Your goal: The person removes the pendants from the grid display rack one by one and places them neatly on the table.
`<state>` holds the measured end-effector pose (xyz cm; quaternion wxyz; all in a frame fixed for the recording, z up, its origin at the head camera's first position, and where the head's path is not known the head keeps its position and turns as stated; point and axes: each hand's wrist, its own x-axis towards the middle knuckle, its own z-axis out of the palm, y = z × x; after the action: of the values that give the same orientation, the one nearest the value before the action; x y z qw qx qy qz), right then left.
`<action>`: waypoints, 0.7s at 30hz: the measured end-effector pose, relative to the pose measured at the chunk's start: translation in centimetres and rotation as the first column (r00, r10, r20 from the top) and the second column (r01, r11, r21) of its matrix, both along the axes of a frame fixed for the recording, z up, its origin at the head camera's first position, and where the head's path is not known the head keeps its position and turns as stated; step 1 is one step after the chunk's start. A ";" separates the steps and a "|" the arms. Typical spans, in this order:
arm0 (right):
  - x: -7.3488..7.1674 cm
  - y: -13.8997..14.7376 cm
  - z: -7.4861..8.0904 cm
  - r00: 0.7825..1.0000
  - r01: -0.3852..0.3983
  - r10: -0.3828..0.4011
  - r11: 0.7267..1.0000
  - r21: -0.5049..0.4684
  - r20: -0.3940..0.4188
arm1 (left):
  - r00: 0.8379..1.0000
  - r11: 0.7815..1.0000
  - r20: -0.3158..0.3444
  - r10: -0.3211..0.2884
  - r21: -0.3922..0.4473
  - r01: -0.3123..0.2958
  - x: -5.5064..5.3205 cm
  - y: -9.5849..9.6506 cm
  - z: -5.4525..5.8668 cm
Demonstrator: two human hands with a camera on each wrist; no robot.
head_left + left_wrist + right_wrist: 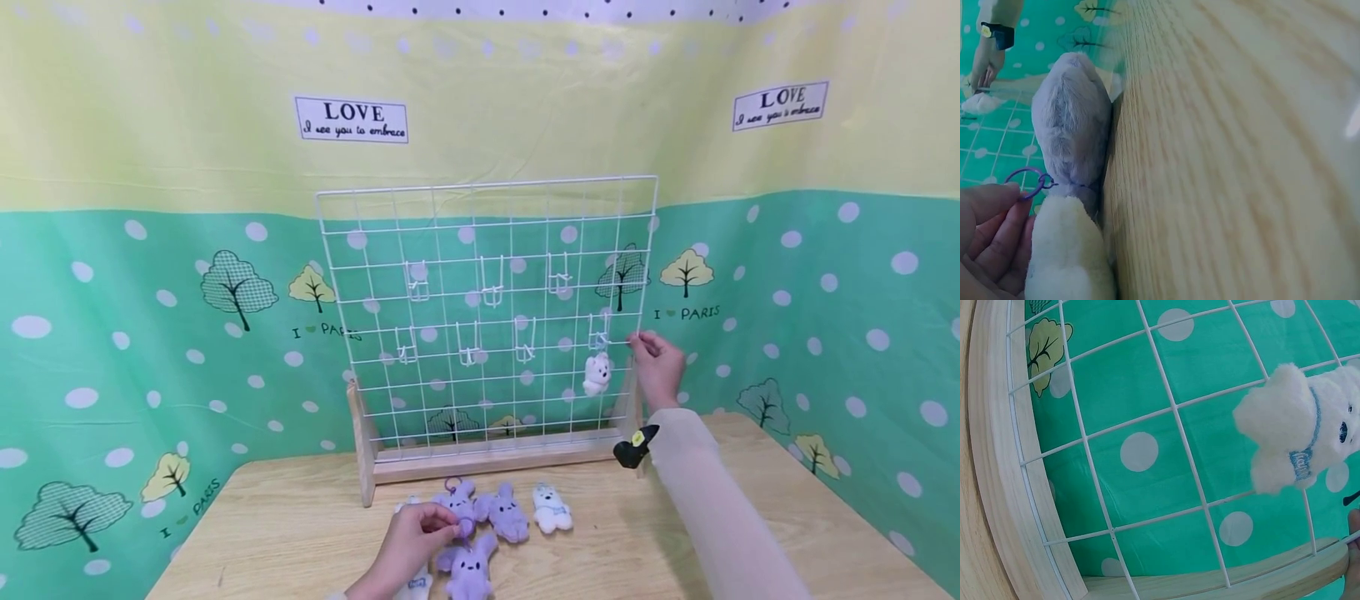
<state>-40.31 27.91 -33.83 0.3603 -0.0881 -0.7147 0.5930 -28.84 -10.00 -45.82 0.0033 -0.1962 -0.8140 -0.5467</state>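
Observation:
My left hand point(405, 546) pinches a purple key ring point(1025, 170) between thumb and fingers. The ring is joined to a purple plush keychain point(468, 575) lying on the table. Beside that hand, partly hidden under it, lies a white plush point(1066, 250). At the right edge of the white wire grid rack point(487, 182), my right hand point(662, 367) grips the side wire. Just left of it a white plush bear point(597, 375) with a blue neck band hangs from a hook point(598, 333) on the grid.
Several other white hooks point(492, 287) sit in two rows on the grid. Two more purple plushes point(507, 515) and a white one point(552, 508) lie before its wooden base point(495, 460). A green and yellow curtain point(150, 350) surrounds the wooden table point(600, 567).

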 end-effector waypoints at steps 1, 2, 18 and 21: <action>0.0 0.0 0.0 1.000 -0.002 0.002 1.000 -0.003 0.000 | 1.000 1.000 0.003 -0.004 0.002 0.004 0.0 0.0 0.0; 0.0 0.0 0.0 1.000 -0.004 0.004 1.000 -0.010 0.001 | 1.000 1.000 0.005 -0.007 0.004 0.007 -0.1 0.0 0.0; 0.1 -0.1 0.1 1.000 0.003 -0.003 1.000 -0.008 0.004 | 0.993 0.991 0.119 -0.004 0.130 -0.012 -0.7 -0.3 -0.8; 0.2 -0.3 0.2 1.000 0.002 -0.002 1.000 -0.002 -0.001 | 0.992 0.990 0.129 0.002 0.141 -0.020 -0.8 -0.4 -0.9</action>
<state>-40.07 27.65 -33.60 0.3612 -0.0886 -0.7138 0.5934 -29.59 -10.40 -46.68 -0.0321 -0.1555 -0.7726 -0.6147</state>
